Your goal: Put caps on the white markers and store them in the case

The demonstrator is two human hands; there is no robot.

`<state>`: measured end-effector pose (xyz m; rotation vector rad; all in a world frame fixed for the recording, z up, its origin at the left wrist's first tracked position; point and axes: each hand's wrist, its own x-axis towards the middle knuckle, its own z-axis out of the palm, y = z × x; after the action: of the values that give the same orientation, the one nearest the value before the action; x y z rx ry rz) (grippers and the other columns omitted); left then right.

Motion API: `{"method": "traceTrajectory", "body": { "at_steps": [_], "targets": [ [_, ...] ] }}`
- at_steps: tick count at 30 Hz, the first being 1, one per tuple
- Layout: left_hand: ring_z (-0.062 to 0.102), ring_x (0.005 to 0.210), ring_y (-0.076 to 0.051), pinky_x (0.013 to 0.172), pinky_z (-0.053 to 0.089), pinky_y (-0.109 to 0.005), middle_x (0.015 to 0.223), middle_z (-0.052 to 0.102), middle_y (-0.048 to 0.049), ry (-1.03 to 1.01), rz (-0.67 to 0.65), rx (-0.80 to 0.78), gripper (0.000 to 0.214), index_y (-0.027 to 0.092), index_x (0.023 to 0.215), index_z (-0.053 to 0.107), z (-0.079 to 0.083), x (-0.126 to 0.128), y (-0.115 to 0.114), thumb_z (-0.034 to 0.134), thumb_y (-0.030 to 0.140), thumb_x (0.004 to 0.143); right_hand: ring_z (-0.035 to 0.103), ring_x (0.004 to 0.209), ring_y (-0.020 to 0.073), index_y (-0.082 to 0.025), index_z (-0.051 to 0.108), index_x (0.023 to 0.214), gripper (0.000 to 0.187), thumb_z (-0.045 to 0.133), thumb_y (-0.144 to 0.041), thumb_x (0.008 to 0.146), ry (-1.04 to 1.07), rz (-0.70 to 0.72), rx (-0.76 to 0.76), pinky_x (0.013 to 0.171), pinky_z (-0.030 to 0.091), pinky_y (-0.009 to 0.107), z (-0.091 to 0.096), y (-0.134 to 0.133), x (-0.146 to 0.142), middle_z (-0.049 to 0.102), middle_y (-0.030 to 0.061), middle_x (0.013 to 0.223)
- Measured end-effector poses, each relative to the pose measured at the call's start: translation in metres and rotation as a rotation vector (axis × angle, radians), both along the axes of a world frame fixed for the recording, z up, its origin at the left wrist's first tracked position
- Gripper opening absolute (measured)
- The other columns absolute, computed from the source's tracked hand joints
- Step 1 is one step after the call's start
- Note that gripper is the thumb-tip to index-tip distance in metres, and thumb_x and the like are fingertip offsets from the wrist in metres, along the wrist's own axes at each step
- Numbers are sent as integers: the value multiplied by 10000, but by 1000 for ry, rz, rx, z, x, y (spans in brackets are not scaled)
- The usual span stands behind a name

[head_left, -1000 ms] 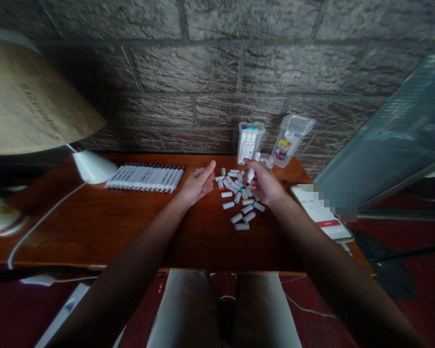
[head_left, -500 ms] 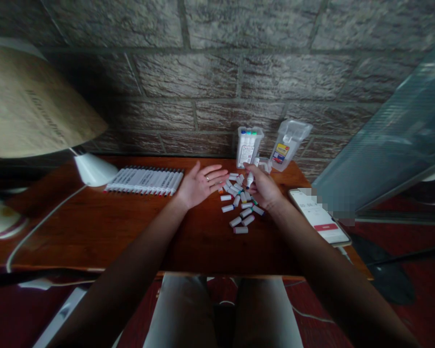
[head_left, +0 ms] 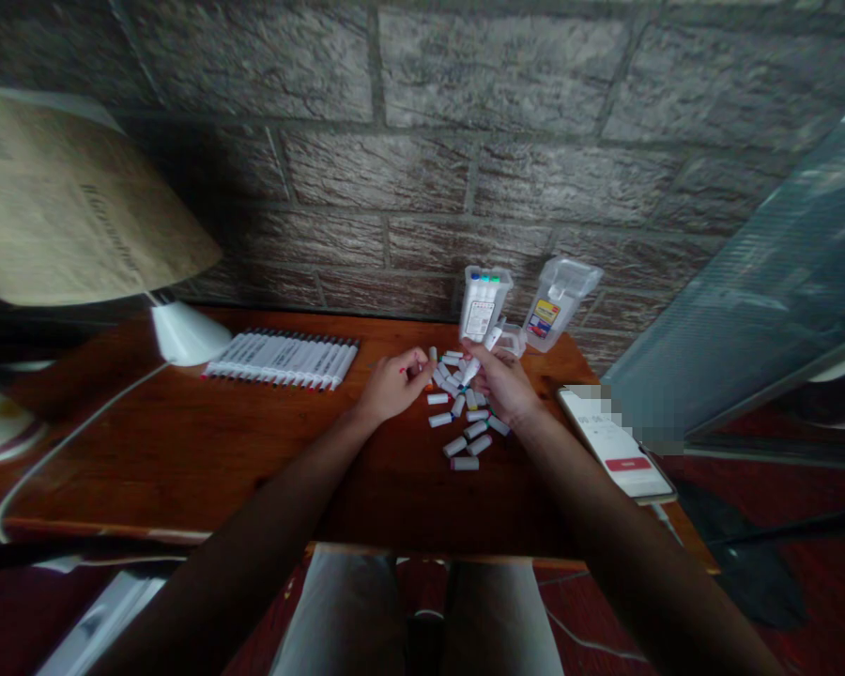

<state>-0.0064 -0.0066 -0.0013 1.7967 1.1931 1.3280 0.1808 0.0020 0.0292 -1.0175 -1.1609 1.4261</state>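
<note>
Over the caps [head_left: 476,430], our right hand [head_left: 505,387] has its grip around a marker [head_left: 473,366], angled toward our left hand [head_left: 392,387]. The left grip pinches narrow beside the caps; what it holds is hidden.

One camera rides on the person's head, facing forward and down across the tabletop [head_left: 204,451] toward the far brick wall [head_left: 429,150]. It is close: left hand [head_left: 392,387] and right hand [head_left: 505,387] sit mid-picture, at arm's length.

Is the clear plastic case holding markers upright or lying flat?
Upright: the clear plastic marker case stands on end on the brown wooden table, coloured marker ends at its top.
</note>
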Motion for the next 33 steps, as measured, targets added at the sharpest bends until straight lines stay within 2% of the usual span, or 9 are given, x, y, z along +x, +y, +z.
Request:
{"method": "traceTrajectory", "body": {
  "at_steps": [3, 6, 11, 14, 18, 21, 27, 33],
  "targets": [
    [503, 572, -133, 599, 324, -246, 620, 615, 27, -58, 64, 4, 66, 212, 762, 679, -2, -4, 4, 732, 218, 802, 254, 391, 60, -217, 525, 647, 425, 828, -513, 619, 57, -64, 0, 380, 192, 249, 2, -1, -1, 387, -95, 472],
    [494, 546, -130, 594, 323, -243, 595, 605, 35, -65, 122, 3, 75, 211, 752, 679, -2, -7, 8, 727, 163, 785, 297, 399, 67, -216, 543, 640, 396, 840, -476, 606, 82, -68, -20, 390, 232, 249, 5, -3, -2, 400, -90, 470],
    [529, 554, -138, 601, 337, -245, 599, 635, 24, 50, 95, -9, 74, 214, 757, 699, -4, -4, 6, 719, 150, 785, 262, 403, 64, -212, 554, 620, 394, 842, -480, 602, 70, -85, 3, 387, 210, 247, 3, -2, -2, 410, -87, 472],
    [558, 584, -147, 612, 356, -243, 634, 666, 11, 81, 67, 11, 60, 219, 760, 701, -6, -3, 6, 708, 184, 807, 334, 434, 80, -206, 584, 620, 379, 799, -514, 672, -8, -85, 79, 422, 270, 247, -3, 1, 0, 463, -63, 501],
    [584, 630, -149, 648, 390, -244, 703, 694, -14, 201, 54, 61, 132, 202, 775, 692, -8, -6, 8, 632, 251, 883, 451, 526, 101, -181, 642, 628, 368, 739, -510, 758, -190, -96, 267, 512, 348, 248, -9, 3, 2, 565, -22, 583],
    [583, 634, -141, 642, 394, -244, 717, 694, -21, 291, -30, 89, 207, 182, 790, 691, -8, -7, 8, 585, 301, 922, 471, 541, 109, -174, 633, 606, 395, 711, -520, 780, -293, -89, 349, 526, 354, 250, -10, 3, 2, 574, -14, 581],
    [623, 663, -128, 638, 423, -225, 785, 739, -31, 351, -285, 71, 244, 150, 868, 735, -7, -9, 3, 592, 337, 930, 494, 539, 125, -164, 664, 666, 415, 683, -565, 774, -295, -220, 321, 514, 362, 253, -11, 7, 6, 604, -6, 584],
    [558, 560, -100, 559, 380, -211, 710, 727, -18, 483, -323, 73, 256, 172, 948, 780, -6, -11, 1, 674, 394, 878, 460, 490, 117, -168, 665, 672, 396, 687, -550, 775, -202, -260, 260, 486, 344, 254, -10, 10, 8, 587, -10, 553]
  ]
}}
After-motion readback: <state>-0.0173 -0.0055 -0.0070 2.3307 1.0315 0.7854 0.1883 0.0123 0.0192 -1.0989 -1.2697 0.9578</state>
